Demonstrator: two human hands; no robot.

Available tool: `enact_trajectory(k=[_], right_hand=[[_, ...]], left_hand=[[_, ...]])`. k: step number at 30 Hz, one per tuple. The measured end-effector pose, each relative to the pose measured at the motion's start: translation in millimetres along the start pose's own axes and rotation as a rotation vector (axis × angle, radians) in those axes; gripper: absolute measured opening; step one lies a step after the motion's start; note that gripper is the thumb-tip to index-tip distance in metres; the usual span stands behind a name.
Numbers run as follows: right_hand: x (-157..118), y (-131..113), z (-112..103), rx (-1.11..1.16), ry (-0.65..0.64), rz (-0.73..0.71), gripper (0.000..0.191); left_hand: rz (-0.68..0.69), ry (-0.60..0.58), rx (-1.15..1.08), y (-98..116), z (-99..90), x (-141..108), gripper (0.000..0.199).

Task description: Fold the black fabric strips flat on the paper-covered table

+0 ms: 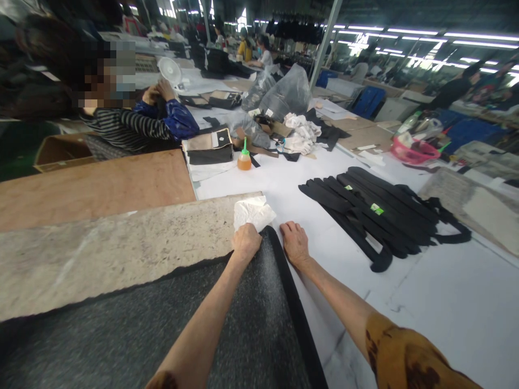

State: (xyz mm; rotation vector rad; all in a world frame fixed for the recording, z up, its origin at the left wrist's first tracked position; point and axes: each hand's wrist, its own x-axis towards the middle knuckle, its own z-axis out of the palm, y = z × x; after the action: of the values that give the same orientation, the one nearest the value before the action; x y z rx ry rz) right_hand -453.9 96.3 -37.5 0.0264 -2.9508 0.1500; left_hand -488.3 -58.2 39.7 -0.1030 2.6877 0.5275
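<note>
My left hand is closed on a crumpled white cloth or paper, which sticks out beyond the knuckles. It sits at the far corner of a dark grey speckled sheet with a black band along its right edge. A whitish dusty streak shows on the sheet near that corner. Just right of the black band, my right hand rests on the white table surface, fingers extended and holding nothing. Under the sheet's far side lies a worn beige board.
Black fabric strips lie to the right. Ahead stand a glue-like bottle with a green nozzle, a box, white gloves and a pink basket. At the left, a co-worker in striped sleeves sits behind a plywood board.
</note>
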Motion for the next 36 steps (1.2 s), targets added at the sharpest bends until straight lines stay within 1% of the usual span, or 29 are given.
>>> enact_trajectory(k=[8,10,17,21,23,25,28,31,33,36], right_hand=[[-1,0,-1,0.016,0.016,-0.006,0.027],[-1,0,-1,0.014,0.015,-0.005,0.027],[-1,1,1,0.015,0.009,-0.008,0.027],[-1,1,1,0.021,0.005,-0.002,0.028],[-1,0,0,0.022,0.001,-0.001,0.028],[-1,0,-1,0.021,-0.003,0.001,0.027],[-1,0,-2,0.026,-0.007,0.006,0.026],[-1,-1,-2,0.039,-0.012,0.015,0.026],[0,-1,-2,0.044,-0.016,0.019,0.026],[0,-2,-3,0.042,-0.024,0.018,0.027]], left_hand=[[0.108,0.099,0.080,1,10.6,-12,0.030],[0.129,0.109,0.084,0,12.8,-13,0.030],[0.249,0.086,0.042,-12,17.3,-10,0.022],[0.286,0.043,-0.026,-18,14.5,-5,0.020],[0.277,0.022,-0.050,-16,10.6,-3,0.027],[0.232,0.011,-0.046,-11,6.3,-1,0.031],[0.133,0.010,-0.010,0,2.0,0,0.025],[0.066,0.022,0.020,9,1.4,2,0.024],[0.046,0.031,0.037,13,2.5,3,0.024],[0.067,0.044,0.052,14,5.6,4,0.023]])
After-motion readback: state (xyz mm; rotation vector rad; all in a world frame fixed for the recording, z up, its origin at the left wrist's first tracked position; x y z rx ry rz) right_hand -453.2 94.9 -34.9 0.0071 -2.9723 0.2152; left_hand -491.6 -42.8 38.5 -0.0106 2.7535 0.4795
